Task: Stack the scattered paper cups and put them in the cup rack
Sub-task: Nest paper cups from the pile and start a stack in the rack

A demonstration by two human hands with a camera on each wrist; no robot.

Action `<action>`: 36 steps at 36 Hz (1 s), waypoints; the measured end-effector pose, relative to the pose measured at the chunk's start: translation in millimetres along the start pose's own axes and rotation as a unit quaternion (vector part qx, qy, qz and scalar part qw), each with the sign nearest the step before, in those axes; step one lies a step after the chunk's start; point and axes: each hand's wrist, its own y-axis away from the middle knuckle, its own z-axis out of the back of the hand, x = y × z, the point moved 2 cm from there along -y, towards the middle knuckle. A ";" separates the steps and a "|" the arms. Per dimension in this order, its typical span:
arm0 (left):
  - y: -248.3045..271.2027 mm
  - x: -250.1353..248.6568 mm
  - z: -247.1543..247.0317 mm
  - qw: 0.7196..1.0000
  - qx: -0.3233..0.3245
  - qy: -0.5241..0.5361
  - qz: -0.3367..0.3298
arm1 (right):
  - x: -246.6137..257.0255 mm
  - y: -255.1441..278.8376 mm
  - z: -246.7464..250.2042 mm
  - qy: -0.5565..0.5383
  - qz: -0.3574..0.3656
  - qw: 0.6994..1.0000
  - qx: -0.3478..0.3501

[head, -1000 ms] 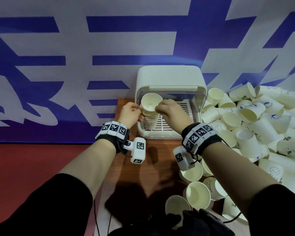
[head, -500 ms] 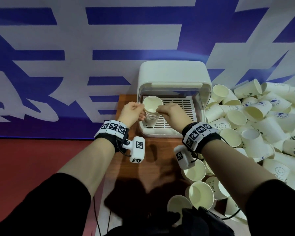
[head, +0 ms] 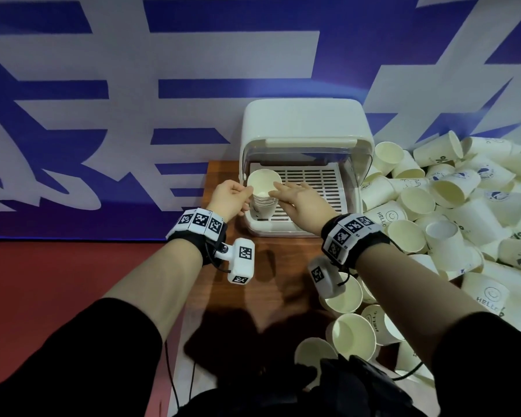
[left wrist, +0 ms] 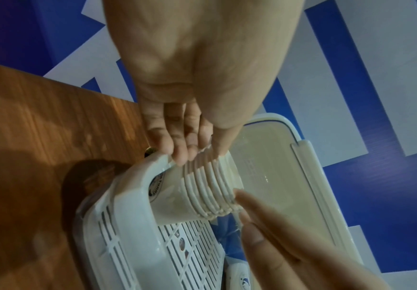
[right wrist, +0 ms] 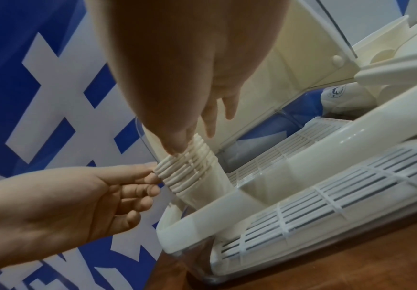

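1. Both hands meet at a stack of paper cups [head: 263, 191]: the left hand [head: 230, 197] has its curled fingertips [left wrist: 180, 155] against the stacked rims on one side, and the right hand [head: 301, 200] touches the opposite side with its fingers stretched out nearly straight.
2. From the right wrist view, the right thumb tip [right wrist: 177, 146] presses on the ridged rims while the other right fingers point past the stack without closing on it.
3. Whether the left hand truly pinches the stack or only steadies it, I cannot tell; its fingers are bent and in contact with the rims.
4. That stack stands upright, mouth up, in the front left corner of the cup rack [head: 304, 127], its base down on the slatted white tray [head: 319, 182].
5. The rack is a cream box with a clear front cover lifted up, sitting at the far edge of the wooden table [head: 271, 275].
6. Loose paper cups [head: 464, 206] lie heaped along the table's right side, some on their sides, some mouth up, a few printed with "HELLO" and a smile.
7. Both wrists wear black bands with checkered marker tiles [head: 199, 219], each carrying a small white camera block.
8. A blue-and-white banner [head: 133, 85] hangs behind the table.
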 end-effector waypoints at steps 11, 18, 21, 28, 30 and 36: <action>15.9 -10.5 10.0 0.998 -0.067 -0.012 -0.020 | -3.5 22.6 31.5 -0.091 -0.006 0.988 -0.128; 44.1 -25.3 -0.8 0.996 0.005 -0.031 -0.089 | -1.5 49.7 43.8 -0.113 -0.048 0.985 -0.124; 62.3 -33.3 -11.4 0.987 0.116 -0.070 -0.091 | -0.4 65.5 48.1 -0.110 -0.075 0.989 -0.065; 96.7 -28.5 -36.1 0.914 0.315 -0.228 -0.117 | -2.8 103.5 44.6 -0.067 -0.110 0.990 0.061; 102.9 -22.8 -40.7 0.894 0.346 -0.265 -0.110 | -2.5 112.8 40.6 -0.068 -0.119 0.987 0.081; 122.5 -11.9 -49.8 0.873 0.365 -0.311 -0.086 | -1.4 133.3 20.2 -0.034 -0.138 0.976 0.163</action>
